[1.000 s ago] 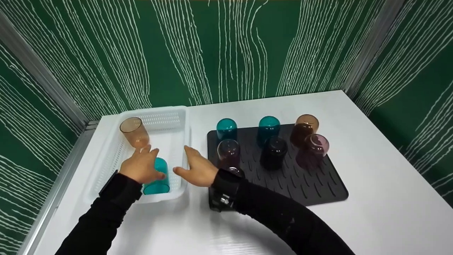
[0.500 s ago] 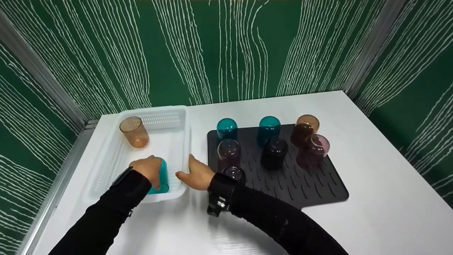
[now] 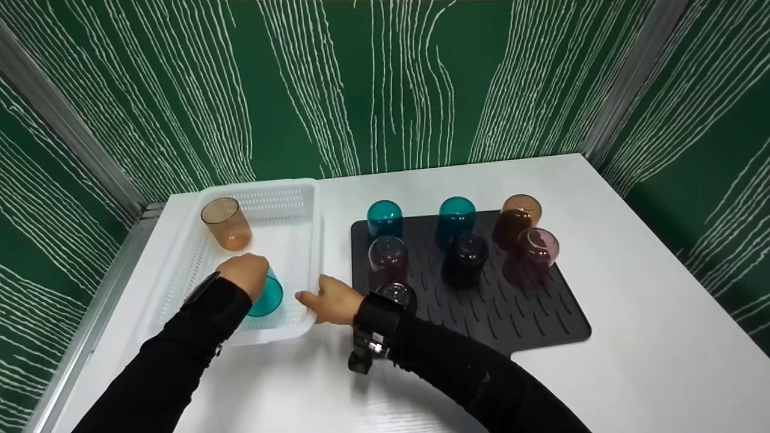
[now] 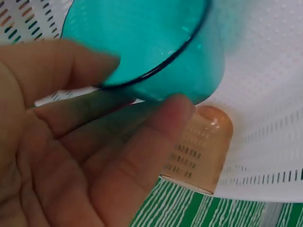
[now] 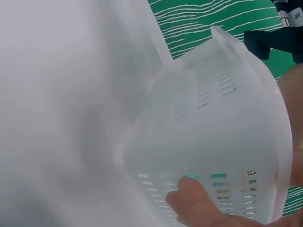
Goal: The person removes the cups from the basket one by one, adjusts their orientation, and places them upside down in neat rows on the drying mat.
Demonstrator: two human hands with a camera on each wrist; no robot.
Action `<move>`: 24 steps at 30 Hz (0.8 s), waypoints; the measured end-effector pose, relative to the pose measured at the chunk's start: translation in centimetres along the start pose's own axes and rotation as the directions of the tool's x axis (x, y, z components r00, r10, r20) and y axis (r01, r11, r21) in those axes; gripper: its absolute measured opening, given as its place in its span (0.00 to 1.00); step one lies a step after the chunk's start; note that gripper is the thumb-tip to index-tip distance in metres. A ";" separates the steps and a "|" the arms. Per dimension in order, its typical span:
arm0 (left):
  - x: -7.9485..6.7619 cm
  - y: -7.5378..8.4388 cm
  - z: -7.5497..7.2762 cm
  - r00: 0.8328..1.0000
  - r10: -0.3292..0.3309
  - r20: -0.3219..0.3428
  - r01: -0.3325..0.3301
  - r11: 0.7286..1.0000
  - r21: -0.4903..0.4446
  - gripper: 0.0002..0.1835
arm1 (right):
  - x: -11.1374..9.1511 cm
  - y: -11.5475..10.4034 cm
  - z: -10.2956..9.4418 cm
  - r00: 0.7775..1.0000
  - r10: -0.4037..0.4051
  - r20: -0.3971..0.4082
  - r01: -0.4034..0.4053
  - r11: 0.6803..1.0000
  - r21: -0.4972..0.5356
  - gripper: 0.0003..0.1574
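Note:
My left hand [image 3: 243,273] is inside the white basket [image 3: 319,234] and grips a teal glass [image 3: 269,299] near its rim. In the left wrist view, thumb and fingers [image 4: 142,161] pinch the glass's wall from both sides, its open mouth turned toward the palm. The glass is tilted, its base hidden by the hand in the head view. My right hand [image 3: 338,302] holds the basket's right side near the front corner, thumb over the rim. A curled fingertip [image 5: 191,194] lies against the outer slotted wall. Behind the left hand, an amber glass [image 3: 228,225] leans in the basket.
Right of the basket lies a black ridged drying mat [image 3: 511,313]. Several upside-down glasses stand on it, including a teal glass [image 3: 385,218], an amber glass [image 3: 521,213] and a pinkish glass [image 3: 539,248]. One dark glass [image 3: 397,294] is close by the right wrist. Green panels enclose the white table [image 3: 649,288].
My left hand has come down onto the teal glass, gripped it and tipped its mouth upward. My right hand has lowered slightly and closed on the basket's rim.

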State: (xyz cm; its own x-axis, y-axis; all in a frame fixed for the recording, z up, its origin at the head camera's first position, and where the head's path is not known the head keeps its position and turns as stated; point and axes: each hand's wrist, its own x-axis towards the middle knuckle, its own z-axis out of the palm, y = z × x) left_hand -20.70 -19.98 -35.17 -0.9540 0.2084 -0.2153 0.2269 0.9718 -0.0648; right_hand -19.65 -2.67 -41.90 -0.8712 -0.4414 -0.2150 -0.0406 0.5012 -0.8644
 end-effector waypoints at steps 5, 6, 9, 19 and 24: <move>0.2 -0.8 0.4 0.985 0.019 -0.170 -0.018 1.000 0.007 0.06 | 0.0 0.0 0.1 1.000 0.008 -0.016 -0.008 1.000 0.002 0.17; 0.3 -0.9 0.4 0.982 0.026 -0.188 -0.025 1.000 0.008 0.05 | 0.0 0.0 0.1 1.000 0.008 -0.019 -0.008 1.000 0.005 0.17; 0.4 -1.1 0.5 0.974 0.048 -0.219 -0.048 0.999 0.005 0.05 | 0.1 0.0 0.2 1.000 0.011 -0.029 -0.011 1.000 0.017 0.17; 1.1 -1.8 0.7 0.983 -0.029 -0.182 0.019 0.998 -0.057 0.07 | 0.0 0.1 0.2 0.999 0.011 -0.034 -0.012 1.000 -0.003 0.18; 1.2 -2.1 0.6 0.994 -0.063 -0.091 0.049 0.988 -0.145 0.08 | -0.1 0.0 0.2 0.999 0.015 -0.035 -0.016 1.000 -0.021 0.18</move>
State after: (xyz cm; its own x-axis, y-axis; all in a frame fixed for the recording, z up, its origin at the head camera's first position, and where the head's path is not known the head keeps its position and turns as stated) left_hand -22.22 -21.78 -35.89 -0.9803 0.1561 -0.1212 0.1489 0.9866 0.0662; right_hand -19.44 -2.82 -41.98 -0.8882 -0.4075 -0.2120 -0.0370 0.5236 -0.8511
